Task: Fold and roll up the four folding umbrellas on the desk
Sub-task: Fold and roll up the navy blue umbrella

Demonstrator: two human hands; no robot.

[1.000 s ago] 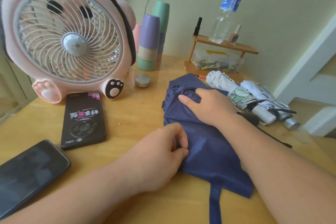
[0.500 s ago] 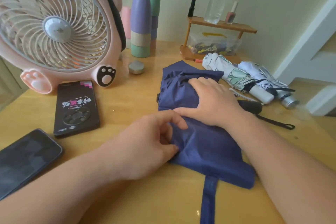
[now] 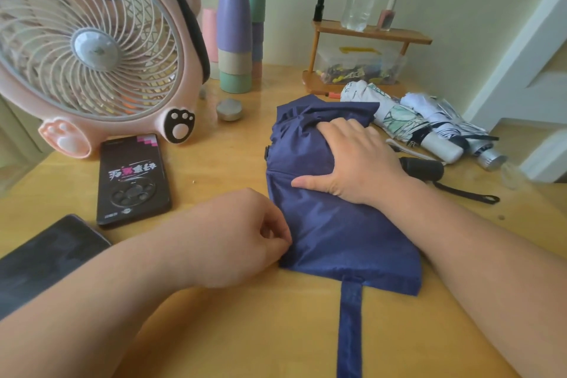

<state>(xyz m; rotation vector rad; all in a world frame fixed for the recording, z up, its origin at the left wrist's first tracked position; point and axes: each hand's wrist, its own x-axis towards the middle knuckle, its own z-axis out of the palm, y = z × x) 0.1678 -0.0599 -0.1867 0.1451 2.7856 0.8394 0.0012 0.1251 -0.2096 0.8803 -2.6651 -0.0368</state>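
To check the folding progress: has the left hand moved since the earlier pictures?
Yes. Judged against the printed black phone, the left hand drew back towards the person, to the left edge of the navy umbrella.

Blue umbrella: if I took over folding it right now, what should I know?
Left hand pinches the navy umbrella at its left edge. Right hand presses flat on its upper part.
The canopy lies flattened on the desk, its strap trailing towards you.
Done: the leaf-print umbrella and the white umbrella lie rolled at the right.
Left: roll and strap the navy one. A black handle lies by the right wrist; whose, I cannot tell.
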